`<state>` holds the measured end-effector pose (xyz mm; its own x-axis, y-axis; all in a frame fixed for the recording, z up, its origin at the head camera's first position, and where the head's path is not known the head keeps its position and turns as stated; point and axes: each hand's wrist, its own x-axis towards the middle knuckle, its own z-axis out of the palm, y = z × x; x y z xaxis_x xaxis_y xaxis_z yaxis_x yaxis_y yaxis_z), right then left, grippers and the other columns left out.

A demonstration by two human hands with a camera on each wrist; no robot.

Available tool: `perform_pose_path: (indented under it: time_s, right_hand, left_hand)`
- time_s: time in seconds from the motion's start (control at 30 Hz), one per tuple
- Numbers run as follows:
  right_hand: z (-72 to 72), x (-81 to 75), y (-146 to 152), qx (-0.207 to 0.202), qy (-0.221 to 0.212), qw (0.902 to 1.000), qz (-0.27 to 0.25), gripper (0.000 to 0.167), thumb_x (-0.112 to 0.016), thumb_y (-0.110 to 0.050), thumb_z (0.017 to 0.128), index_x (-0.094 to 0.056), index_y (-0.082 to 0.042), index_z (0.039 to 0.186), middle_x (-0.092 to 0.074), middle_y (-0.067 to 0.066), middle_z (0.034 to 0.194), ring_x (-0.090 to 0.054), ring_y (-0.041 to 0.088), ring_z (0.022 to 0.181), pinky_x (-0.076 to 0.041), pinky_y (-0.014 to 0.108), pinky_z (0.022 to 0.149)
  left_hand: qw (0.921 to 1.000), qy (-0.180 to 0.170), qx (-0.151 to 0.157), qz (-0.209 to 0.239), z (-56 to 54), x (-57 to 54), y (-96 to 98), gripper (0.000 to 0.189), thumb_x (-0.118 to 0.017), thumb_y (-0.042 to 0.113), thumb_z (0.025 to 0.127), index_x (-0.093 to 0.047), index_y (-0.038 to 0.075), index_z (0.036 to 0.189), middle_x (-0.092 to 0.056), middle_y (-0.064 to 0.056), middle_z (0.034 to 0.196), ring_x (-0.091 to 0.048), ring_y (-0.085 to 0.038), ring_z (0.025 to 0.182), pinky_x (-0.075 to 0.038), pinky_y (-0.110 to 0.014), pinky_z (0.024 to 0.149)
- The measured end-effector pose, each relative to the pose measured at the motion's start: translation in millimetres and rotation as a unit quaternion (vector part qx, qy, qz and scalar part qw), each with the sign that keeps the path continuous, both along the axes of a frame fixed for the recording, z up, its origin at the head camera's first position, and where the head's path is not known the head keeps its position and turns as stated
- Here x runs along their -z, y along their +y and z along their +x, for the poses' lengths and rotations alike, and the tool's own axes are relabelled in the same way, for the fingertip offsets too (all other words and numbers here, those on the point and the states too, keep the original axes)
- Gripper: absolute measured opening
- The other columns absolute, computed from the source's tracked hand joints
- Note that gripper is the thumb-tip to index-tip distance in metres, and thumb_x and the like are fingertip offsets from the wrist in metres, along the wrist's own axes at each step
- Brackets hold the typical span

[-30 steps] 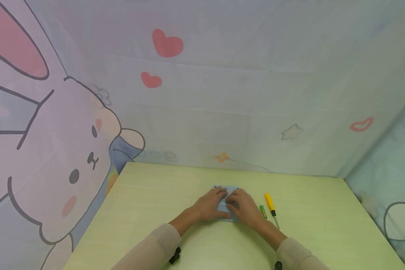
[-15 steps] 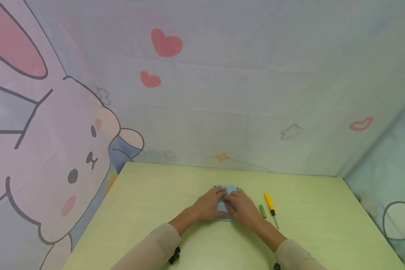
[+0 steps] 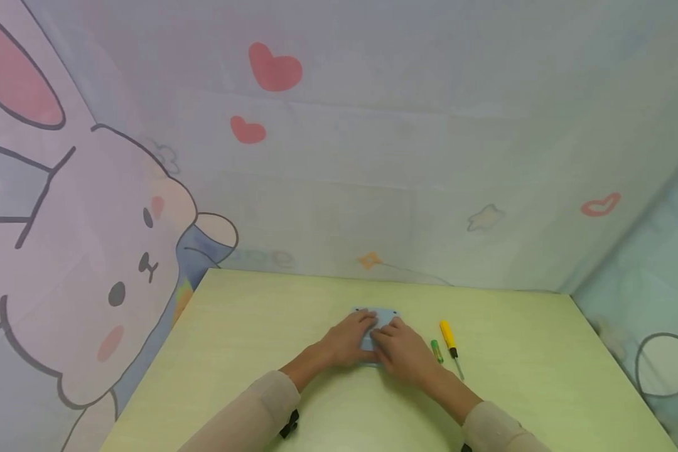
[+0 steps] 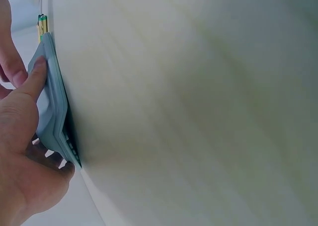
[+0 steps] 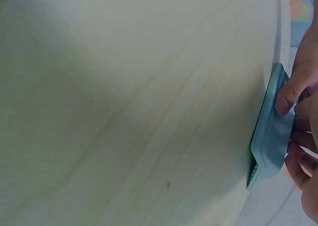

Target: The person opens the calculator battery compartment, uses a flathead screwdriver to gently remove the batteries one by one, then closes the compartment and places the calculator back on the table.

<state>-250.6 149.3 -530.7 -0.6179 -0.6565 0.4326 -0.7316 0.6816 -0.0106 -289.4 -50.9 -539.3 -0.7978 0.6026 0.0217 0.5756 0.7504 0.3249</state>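
A light blue, wedge-shaped calculator (image 3: 381,317) lies face down on the table, with dark feet at its far corners. Small keys show along its underside edge in the left wrist view. My left hand (image 3: 347,340) grips its left side, thumb laid across the near part of the back and fingers at the far side. On the right side, my right hand (image 3: 405,353) holds the calculator with bent fingers, its fingertips over the middle of the back. What lies under those fingertips is hidden. In the right wrist view both hands meet over the blue casing (image 5: 273,141).
A green battery (image 3: 437,351) lies just right of the right hand. Beside it is a yellow-handled screwdriver (image 3: 449,339), its shaft pointing toward me. The pale table (image 3: 260,314) ends at a cloth backdrop (image 3: 339,157) printed with a rabbit and hearts.
My right hand has shifted slightly left over the calculator, toward the left thumb, and its fingers lie flatter. The left hand stays in place. The head view has tilted slightly.
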Motion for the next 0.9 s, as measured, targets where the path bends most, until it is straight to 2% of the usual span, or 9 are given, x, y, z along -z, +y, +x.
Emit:
perform_pose_path:
  time_s: [0.13,0.27,0.47,0.67,0.9]
  right_hand:
    - [1.4,0.3,1.1,0.006,-0.01,0.9999,0.005,0.03,-0.076,-0.017,0.097,-0.077,-0.002,0.122,-0.078,0.009,0.114,-0.06,0.024,0.094,-0.054,0.041,0.084]
    - [1.7,3.4,7.4,0.013,-0.025,0.9996,-0.003,0.031,-0.078,-0.017,0.096,-0.077,-0.002,0.123,-0.077,0.009,0.118,-0.06,0.024,0.098,-0.054,0.042,0.087]
    - [3.1,9.0,16.9,0.021,-0.066,0.9954,-0.067,0.031,-0.079,-0.011,0.094,-0.077,-0.002,0.123,-0.077,0.009,0.121,-0.062,0.027,0.106,-0.054,0.046,0.094]
    - [-0.5,2.9,19.4,0.02,-0.139,0.9746,-0.175,0.025,-0.074,-0.005,0.097,-0.076,-0.002,0.122,-0.077,0.009,0.117,-0.067,0.027,0.104,-0.058,0.047,0.088]
    - [-7.5,-0.7,24.1,0.028,-0.189,0.9484,-0.253,0.021,-0.075,0.0,0.096,-0.074,0.005,0.116,-0.073,0.014,0.111,-0.073,0.029,0.1,-0.062,0.034,0.081]
  left_hand:
    - [1.0,0.003,0.001,0.005,-0.7,-0.1,0.7,0.087,-0.074,0.059,0.095,-0.046,0.006,0.159,-0.04,-0.007,0.168,-0.035,-0.028,0.156,-0.041,-0.045,0.119]
    - [1.0,-0.001,0.001,0.006,-0.2,1.5,5.5,0.088,-0.074,0.059,0.095,-0.045,0.007,0.16,-0.039,-0.007,0.168,-0.034,-0.027,0.156,-0.041,-0.045,0.119]
    - [0.9999,-0.001,0.01,0.003,0.6,0.2,10.2,0.088,-0.074,0.059,0.095,-0.045,0.008,0.16,-0.038,-0.007,0.168,-0.034,-0.027,0.156,-0.041,-0.044,0.119]
    - [0.9999,0.004,0.009,-0.005,-3.5,-2.0,6.6,0.089,-0.075,0.06,0.094,-0.046,0.008,0.16,-0.04,-0.007,0.167,-0.038,-0.027,0.154,-0.042,-0.041,0.118]
    - [0.9997,-0.018,0.012,-0.003,-7.8,-10.0,-0.2,0.088,-0.071,0.062,0.096,-0.045,0.008,0.161,-0.042,-0.008,0.166,-0.041,-0.028,0.152,-0.041,-0.041,0.118]
